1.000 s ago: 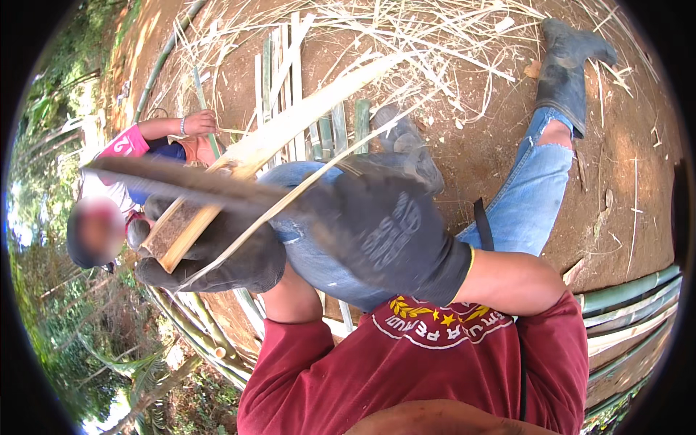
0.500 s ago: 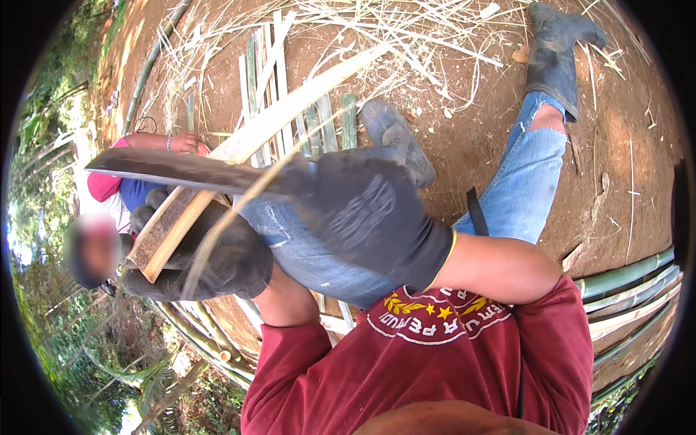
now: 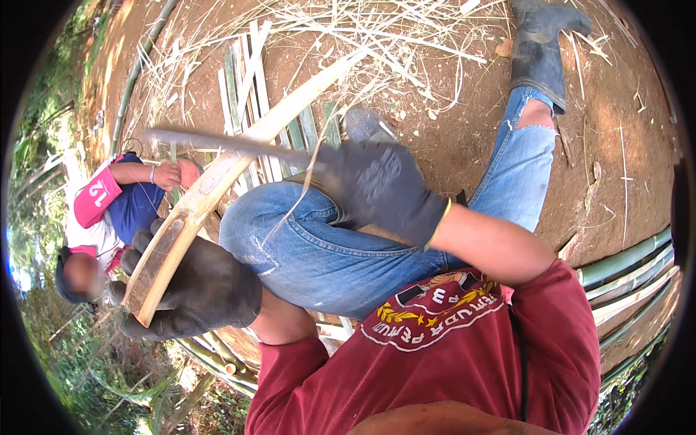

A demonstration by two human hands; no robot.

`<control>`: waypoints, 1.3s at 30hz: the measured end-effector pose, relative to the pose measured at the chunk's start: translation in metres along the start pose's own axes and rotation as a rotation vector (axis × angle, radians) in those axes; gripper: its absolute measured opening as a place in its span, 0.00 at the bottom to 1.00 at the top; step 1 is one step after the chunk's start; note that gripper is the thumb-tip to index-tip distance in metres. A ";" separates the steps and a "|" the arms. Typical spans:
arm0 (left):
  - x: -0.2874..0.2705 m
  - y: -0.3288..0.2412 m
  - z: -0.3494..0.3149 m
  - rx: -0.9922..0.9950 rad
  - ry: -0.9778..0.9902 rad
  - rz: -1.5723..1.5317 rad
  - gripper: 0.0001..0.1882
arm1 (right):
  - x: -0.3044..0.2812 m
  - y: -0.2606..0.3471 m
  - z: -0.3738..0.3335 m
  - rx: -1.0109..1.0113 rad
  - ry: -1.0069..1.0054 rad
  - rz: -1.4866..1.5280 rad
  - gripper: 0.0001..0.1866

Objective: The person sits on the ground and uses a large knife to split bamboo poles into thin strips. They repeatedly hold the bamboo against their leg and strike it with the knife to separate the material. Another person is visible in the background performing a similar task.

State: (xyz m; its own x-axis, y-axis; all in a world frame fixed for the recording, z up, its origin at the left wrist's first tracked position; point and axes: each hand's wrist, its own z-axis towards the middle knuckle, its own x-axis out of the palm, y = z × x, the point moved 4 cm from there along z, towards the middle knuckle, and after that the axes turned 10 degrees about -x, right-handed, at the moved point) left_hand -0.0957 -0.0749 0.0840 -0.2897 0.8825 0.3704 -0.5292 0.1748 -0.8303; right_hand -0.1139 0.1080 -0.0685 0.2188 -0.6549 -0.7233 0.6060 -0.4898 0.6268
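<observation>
A split length of bamboo (image 3: 192, 208), pale and channelled inside with a node partway along, slants from lower left to upper right. Its near end lies in my left hand (image 3: 210, 286), in a dark glove, with the fingers closed round it. My right hand (image 3: 388, 185), also in a dark glove, grips a machete whose handle is hidden in the fist. The machete blade (image 3: 210, 139), blurred by motion, lies across the bamboo beyond the node. A thin curled bamboo sliver (image 3: 306, 183) hangs by the right fist, over my jeans (image 3: 290, 239).
Bamboo slats (image 3: 243, 87) lie side by side on the dirt ahead, near scattered shavings (image 3: 391, 32). Another person's hand (image 3: 167, 175) is close at the left. Bamboo poles (image 3: 627, 257) lie at the right, with more poles (image 3: 221, 354) at lower left. My boot (image 3: 538, 58) is outstretched.
The machete has moved up along the bamboo, away from my left hand, and my right hand has shifted right and away from me. The other person's arm has moved.
</observation>
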 end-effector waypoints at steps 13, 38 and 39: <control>0.035 0.007 0.007 -0.166 0.011 0.037 0.32 | 0.088 -0.188 -0.042 0.382 0.097 0.024 0.11; -0.021 -0.010 0.020 -0.047 0.003 0.029 0.22 | 0.109 -0.196 -0.036 0.258 0.011 -0.080 0.14; -0.020 -0.013 0.018 -0.004 -0.094 0.119 0.22 | 0.113 -0.194 -0.039 0.225 0.069 -0.097 0.14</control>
State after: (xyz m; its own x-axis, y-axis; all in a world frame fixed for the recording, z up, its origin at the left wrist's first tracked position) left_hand -0.0969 -0.1022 0.0952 -0.4238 0.8525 0.3060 -0.4833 0.0729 -0.8724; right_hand -0.1771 0.1512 -0.2825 0.2244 -0.5619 -0.7962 0.4431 -0.6689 0.5969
